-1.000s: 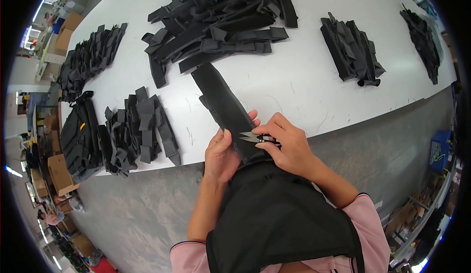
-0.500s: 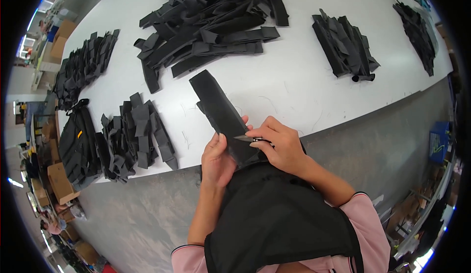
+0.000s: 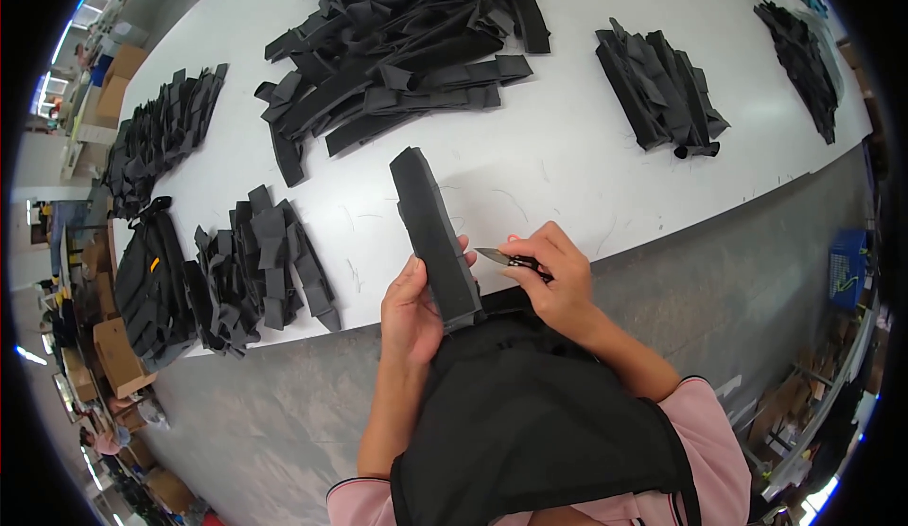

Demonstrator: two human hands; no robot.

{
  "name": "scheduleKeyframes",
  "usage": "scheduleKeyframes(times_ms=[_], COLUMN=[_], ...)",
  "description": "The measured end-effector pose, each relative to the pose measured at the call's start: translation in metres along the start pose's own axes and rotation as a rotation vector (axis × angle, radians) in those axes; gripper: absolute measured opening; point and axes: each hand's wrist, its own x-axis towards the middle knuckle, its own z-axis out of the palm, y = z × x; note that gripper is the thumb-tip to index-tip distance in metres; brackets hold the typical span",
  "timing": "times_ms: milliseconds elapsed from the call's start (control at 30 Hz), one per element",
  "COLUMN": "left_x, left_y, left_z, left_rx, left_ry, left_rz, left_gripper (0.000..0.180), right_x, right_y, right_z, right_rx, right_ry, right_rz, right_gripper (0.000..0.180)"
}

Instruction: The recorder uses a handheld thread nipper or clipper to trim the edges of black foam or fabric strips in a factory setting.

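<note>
From my feed, the left hand grips the strip across the bench's near edge. The right hand holds the snips, tips just beside it. I see bare surface stretching to the pile and right-hand bundle.

Desk, white, bearing one large heap of black fabric strips, four smaller dark bundles, one black bag (orange-tagged).

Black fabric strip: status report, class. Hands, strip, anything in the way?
Left hand gripping black fabric strip. Right hand holding thread snips, blades off strip. Nearby: left fingertips at strip's right edge, near blades.
</note>
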Motion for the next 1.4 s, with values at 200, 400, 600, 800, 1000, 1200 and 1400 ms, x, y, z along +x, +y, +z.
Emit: scheduleKeyframes(times_ms=[200, 400, 600, 800, 1000, 1200, 1400], left_x=[0.0, 0.0, -0.002, 0.001, 0.0, -0.001, -0.003], left_y=[-0.002, -0.002, -0.001, -0.003, -0.003, -0.003, -0.002], left_z=[0.004, 0.008, 0.0, -0.004, -0.007, -0.005, -0.001], left_rx=[-0.004, 0.097, 0.107, 0.016, -0.014, 0.006, 0.112], left_ry=[-0.008, 0.049, 0.11, 0.069, 0.067, 0.068, 0.114], left_rz=[-0.009, -0.012, -0.031, -0.048, -0.044, -0.056, -0.07], left_gripper=[0.039, 0.036, 0.032, 0.029, 0.029, 0.031, 0.032], right_x=[-0.004, 0.001, -0.004, -0.009, -0.012, -0.015, -0.011], right_y=[0.001, 0.002, 0.003, 0.005, 0.004, 0.003, 0.005], right_z=[-0.001, 0.002, 0.004, 0.001, 0.0, -0.002, 0.001], right_rx=[0.036, -0.047, -0.041, -0.086, 0.001, -0.001, -0.21], right_ry=[-0.046, -0.045, -0.008, -0.088, -0.114, -0.104, -0.035], right_rz=[-0.036, -0.085, -0.19, -0.066, -0.081, -0.057, -0.253], right_gripper=[0.025, 0.025, 0.024, 0.028, 0.029, 0.029, 0.027])
